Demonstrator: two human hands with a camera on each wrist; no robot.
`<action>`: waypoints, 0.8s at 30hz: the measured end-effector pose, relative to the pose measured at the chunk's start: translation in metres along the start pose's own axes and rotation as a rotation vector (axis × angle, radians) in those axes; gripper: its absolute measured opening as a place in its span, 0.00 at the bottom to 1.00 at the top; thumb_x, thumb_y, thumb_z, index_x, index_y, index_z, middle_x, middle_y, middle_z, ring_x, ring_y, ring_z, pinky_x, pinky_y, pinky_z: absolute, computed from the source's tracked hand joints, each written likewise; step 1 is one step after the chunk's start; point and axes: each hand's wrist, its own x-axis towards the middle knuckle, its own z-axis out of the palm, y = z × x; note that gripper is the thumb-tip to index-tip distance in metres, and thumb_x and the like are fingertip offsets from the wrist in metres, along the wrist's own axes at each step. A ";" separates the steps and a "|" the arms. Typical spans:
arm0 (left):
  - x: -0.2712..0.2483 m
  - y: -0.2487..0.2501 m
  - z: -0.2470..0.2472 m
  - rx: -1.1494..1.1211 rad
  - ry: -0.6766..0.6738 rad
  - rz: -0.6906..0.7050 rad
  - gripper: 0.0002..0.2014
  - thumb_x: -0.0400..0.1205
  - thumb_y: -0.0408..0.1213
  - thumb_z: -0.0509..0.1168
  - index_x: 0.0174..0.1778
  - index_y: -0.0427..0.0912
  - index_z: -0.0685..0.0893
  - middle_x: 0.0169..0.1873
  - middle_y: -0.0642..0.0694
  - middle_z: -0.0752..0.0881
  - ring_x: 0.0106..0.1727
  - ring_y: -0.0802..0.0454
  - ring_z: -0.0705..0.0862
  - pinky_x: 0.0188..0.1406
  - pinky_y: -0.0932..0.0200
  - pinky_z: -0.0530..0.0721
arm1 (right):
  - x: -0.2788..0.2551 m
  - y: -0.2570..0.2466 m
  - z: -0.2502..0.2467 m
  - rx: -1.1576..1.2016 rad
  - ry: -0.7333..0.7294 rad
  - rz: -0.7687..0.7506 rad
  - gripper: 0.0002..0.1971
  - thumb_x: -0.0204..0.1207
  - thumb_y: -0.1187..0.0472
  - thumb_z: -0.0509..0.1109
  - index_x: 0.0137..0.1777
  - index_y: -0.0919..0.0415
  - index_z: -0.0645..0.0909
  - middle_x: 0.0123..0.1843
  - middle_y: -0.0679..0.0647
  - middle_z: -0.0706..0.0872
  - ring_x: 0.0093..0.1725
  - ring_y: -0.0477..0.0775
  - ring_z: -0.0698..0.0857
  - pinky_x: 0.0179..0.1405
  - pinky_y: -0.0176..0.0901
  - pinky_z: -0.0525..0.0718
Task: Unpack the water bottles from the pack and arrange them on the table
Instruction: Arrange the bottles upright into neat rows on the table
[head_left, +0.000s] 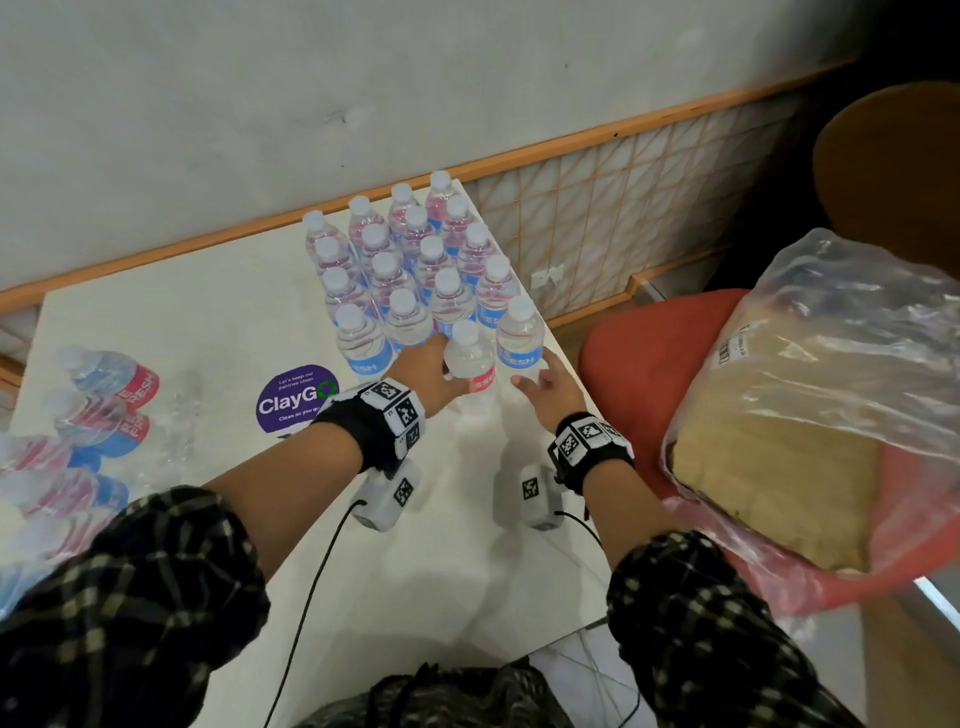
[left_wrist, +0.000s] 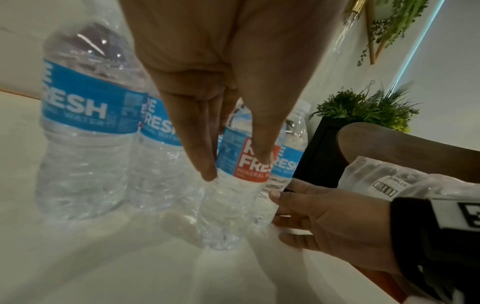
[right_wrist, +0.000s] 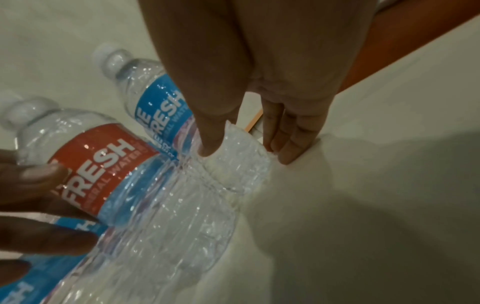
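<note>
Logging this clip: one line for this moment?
left hand: grips red-label bottle | right hand: touches end bottle | placing in upright block, table

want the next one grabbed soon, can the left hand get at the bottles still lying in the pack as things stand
Probably not right away. The left hand is gripping a red-label bottle at the near row, so it is occupied. The lying bottles sit on the table's left side with nothing visibly blocking them once it lets go.

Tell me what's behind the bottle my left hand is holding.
Behind that bottle stand rows of upright bottles; the wall lies beyond. Their lower halves are mostly covered.
</note>
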 end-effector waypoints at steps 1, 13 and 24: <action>0.002 0.000 -0.003 0.036 -0.016 0.014 0.32 0.74 0.46 0.74 0.71 0.40 0.71 0.61 0.41 0.83 0.62 0.42 0.82 0.58 0.54 0.78 | 0.001 0.001 0.000 0.009 0.006 0.000 0.34 0.76 0.54 0.72 0.80 0.50 0.63 0.74 0.61 0.75 0.73 0.55 0.75 0.65 0.40 0.71; 0.017 0.013 -0.034 0.331 0.006 0.105 0.34 0.69 0.58 0.74 0.65 0.45 0.73 0.57 0.46 0.82 0.58 0.43 0.81 0.52 0.50 0.80 | 0.002 0.008 -0.002 0.024 0.007 -0.011 0.32 0.77 0.54 0.71 0.80 0.49 0.63 0.73 0.60 0.77 0.72 0.52 0.76 0.63 0.36 0.69; 0.019 0.008 -0.017 0.100 0.018 0.112 0.31 0.69 0.38 0.78 0.65 0.40 0.71 0.54 0.39 0.83 0.55 0.40 0.82 0.53 0.48 0.81 | 0.001 0.010 -0.002 0.014 0.033 0.009 0.30 0.78 0.54 0.70 0.79 0.47 0.66 0.70 0.58 0.79 0.70 0.52 0.77 0.63 0.37 0.71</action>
